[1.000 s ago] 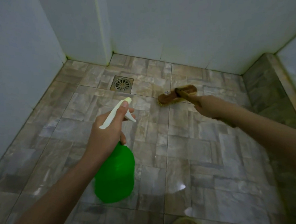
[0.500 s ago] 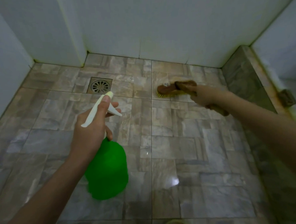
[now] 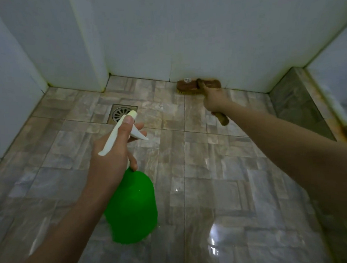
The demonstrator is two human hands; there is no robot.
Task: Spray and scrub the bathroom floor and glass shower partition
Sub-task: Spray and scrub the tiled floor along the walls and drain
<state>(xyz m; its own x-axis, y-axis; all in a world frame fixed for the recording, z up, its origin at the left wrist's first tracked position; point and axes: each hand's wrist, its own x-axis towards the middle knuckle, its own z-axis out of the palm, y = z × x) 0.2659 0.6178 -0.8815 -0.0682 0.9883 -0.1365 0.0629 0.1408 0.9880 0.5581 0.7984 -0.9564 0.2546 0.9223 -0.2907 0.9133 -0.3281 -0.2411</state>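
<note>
Green spray bottle [image 3: 132, 207], white trigger head, tilted at 7 o'clock — nozzle toward 12. Brown wooden scrub brush [image 3: 187, 85] at 1 o'clock, bristles on the glossy tiled floor [image 3: 221, 169], touching the wall [image 3: 203, 38].

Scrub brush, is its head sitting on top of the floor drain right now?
No, the head of the scrub brush lies at the foot of the back wall, well away from the floor drain.

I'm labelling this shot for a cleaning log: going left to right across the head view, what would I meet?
spray bottle held in the left hand → scrub brush held in the right hand → raised tiled kerb. The floor drain overlaps the bottle, so it is left out.
</note>
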